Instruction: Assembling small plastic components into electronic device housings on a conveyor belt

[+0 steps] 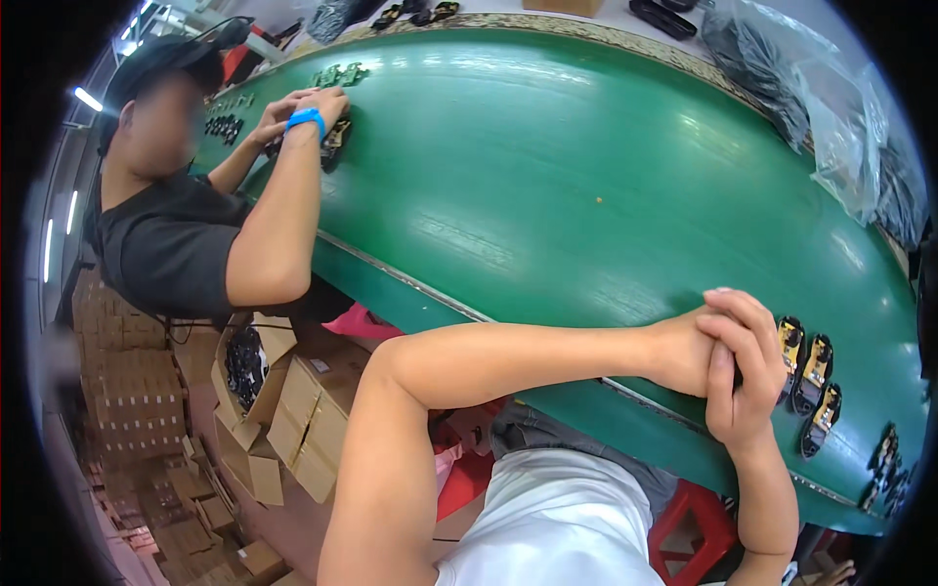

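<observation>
Over the green tabletop, near its front edge, my two hands meet at the right. My left hand (682, 350) reaches across from the left, its fingers hidden behind the other hand. My right hand (750, 366) is closed around it, fingers curled over the top and thumb in front. Just right of them lie three small black housings with yellow and metal parts inside; the nearest housing (822, 421) sits closest to the table edge. No part or tool shows in either hand.
A co-worker (186, 225) in black, at the left, handles small dark parts. More black parts (886, 469) lie at the far right. Plastic-wrapped bundles (845, 127) line the back right edge. Open cartons (311, 430) stand on the floor; a red stool (694, 527) is beside me.
</observation>
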